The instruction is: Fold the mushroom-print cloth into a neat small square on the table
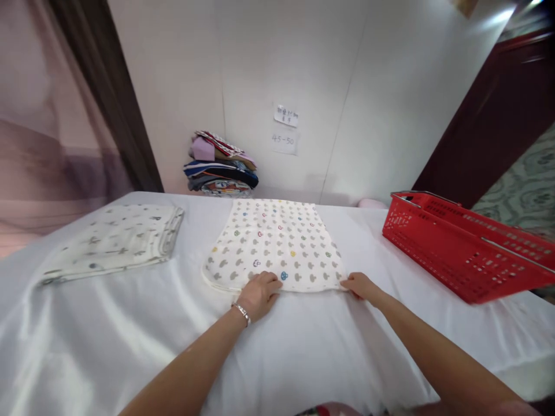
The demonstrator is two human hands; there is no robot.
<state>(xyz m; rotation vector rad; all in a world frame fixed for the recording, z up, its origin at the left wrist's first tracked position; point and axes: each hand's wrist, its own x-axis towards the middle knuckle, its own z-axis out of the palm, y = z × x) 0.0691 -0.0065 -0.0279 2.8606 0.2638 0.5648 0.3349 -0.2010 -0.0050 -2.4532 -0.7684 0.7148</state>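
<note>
Our right grip (361, 285) pinches the printed cloth's (277, 245) corner.
Left grip (260, 296) on its edge, can't tell if pinching; red basket (437, 248) cropped.

left hand (259, 296): palm down, fingers bent | right hand (361, 286): thumb and fingers pinched | left forearm (195, 363), right forearm (433, 341): bare, reaching forward, angled inward | hands apart

Grey and coloured mushrooms dot the white cloth (277, 245); the basket (433, 248) is red.
</note>
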